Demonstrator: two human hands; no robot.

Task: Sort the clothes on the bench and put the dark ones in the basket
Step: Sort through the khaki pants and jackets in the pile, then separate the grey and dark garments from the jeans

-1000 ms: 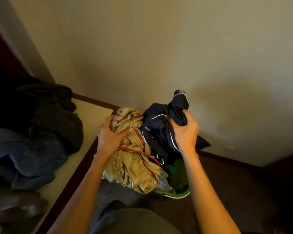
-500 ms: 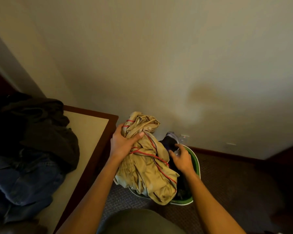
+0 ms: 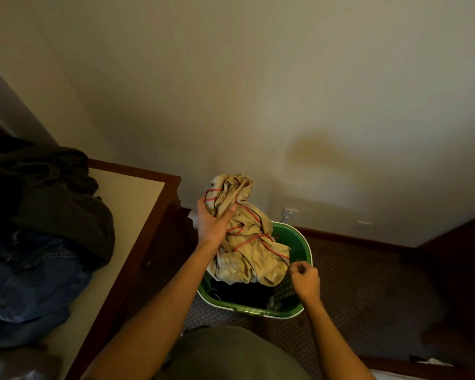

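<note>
Currently: left grip clutches tan garment, bunched above green basket; dark clothes lie inside. Right grip: loosely curled, empty, at basket's rim.

The scene is dim and warm-toned, with a yellowish cast over the wall. The brightest area is the upper wall toward 12 o'clock; light fades into deep shadow at 9 o'clock and 4 o'clock, where dark corners lose all detail. Soft shadows smudge the wall near centre. Wide-angle distortion bends lines at the edges. Detail is soft and slightly noisy throughout.
</note>
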